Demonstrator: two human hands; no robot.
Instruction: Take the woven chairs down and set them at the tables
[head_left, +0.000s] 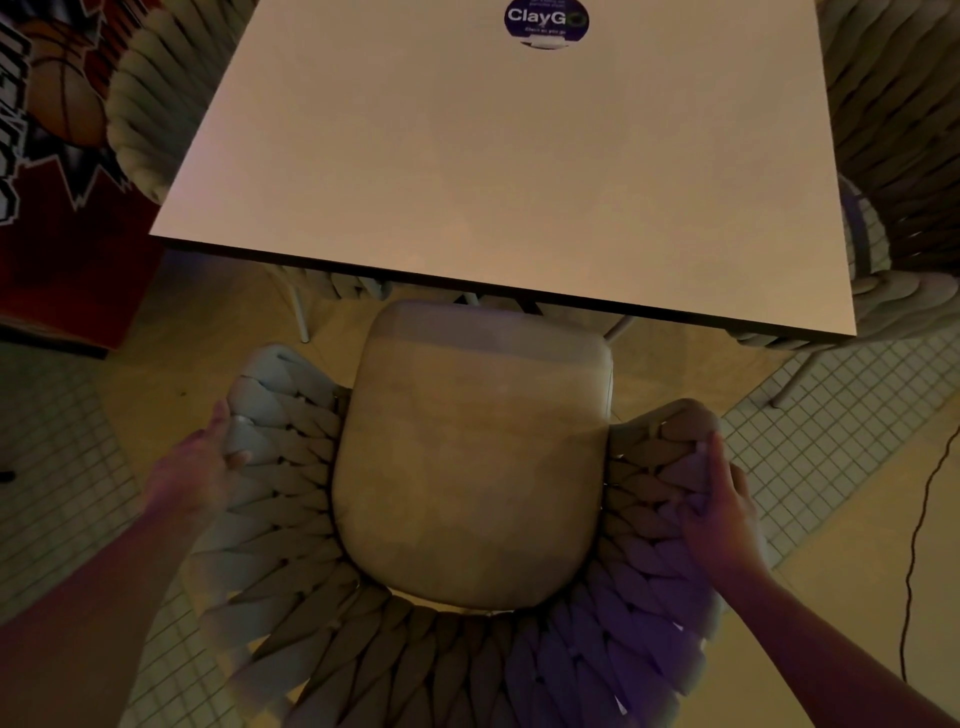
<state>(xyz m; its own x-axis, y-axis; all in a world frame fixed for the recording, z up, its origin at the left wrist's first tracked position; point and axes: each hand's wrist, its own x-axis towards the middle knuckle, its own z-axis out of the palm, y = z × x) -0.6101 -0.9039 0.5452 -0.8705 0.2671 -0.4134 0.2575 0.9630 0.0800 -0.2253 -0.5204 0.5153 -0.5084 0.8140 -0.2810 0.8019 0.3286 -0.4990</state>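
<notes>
A woven chair (467, 649) with a beige seat cushion (470, 457) stands upright on the floor right below me, its front edge just under the near edge of the white square table (493, 156). My left hand (208, 467) grips the chair's left woven arm. My right hand (719, 509) grips the right woven arm. The chair's legs are hidden under the seat.
Another woven chair (150, 109) sits at the table's left side and a third (898, 156) at its right. A round purple sticker (545, 21) lies at the table's far edge. A red printed panel (52, 156) stands far left. A black cable (919, 545) runs over the tiled floor at right.
</notes>
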